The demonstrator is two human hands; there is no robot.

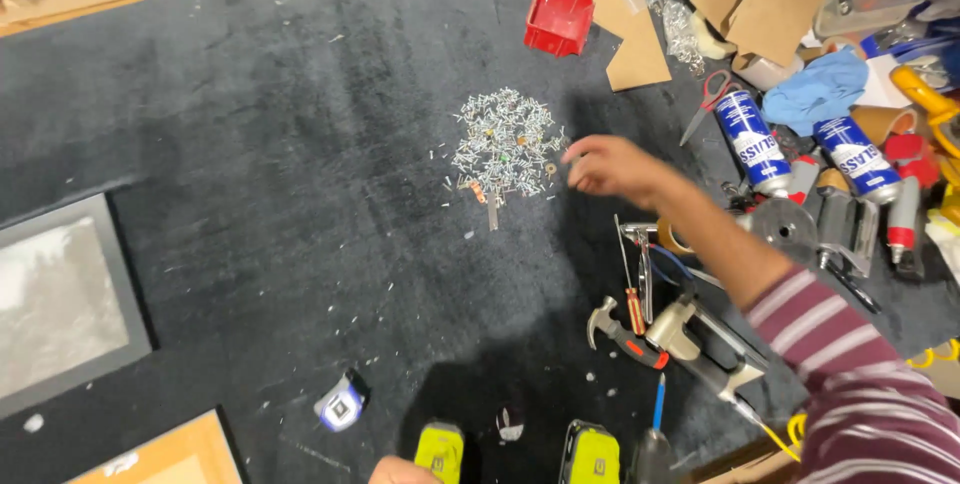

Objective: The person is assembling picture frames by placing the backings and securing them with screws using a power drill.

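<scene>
- Screws (503, 144) lie in a loose silvery pile on the dark desk (270, 144), near the middle of my view, with a few coloured bits mixed in and some strays scattered around the edge.
- My right hand (608, 164) reaches in from the right on a striped sleeve (850, 384); its fingertips sit just at the right edge of the pile. The fingers look loosely curled and blurred, so I cannot tell whether they pinch anything.
- My left hand (400, 471) only shows as a sliver at the bottom edge, beside a yellow-green power tool (440, 449); I cannot tell its grip.
- A red bin (558, 14) stands beyond the pile, with cardboard pieces (640, 49) just to its right.
- Below my right forearm I see a hammer (622, 332), a red-handled screwdriver (634, 294) and a caulking gun (700, 344) lying close together.
- Two blue spray cans (752, 139) rest at the right, among scissors (708, 99) and a blue cloth (820, 89).
- A tape measure (342, 404) lies lower left of centre, and a grey picture frame (70, 304) sits at the left edge.
</scene>
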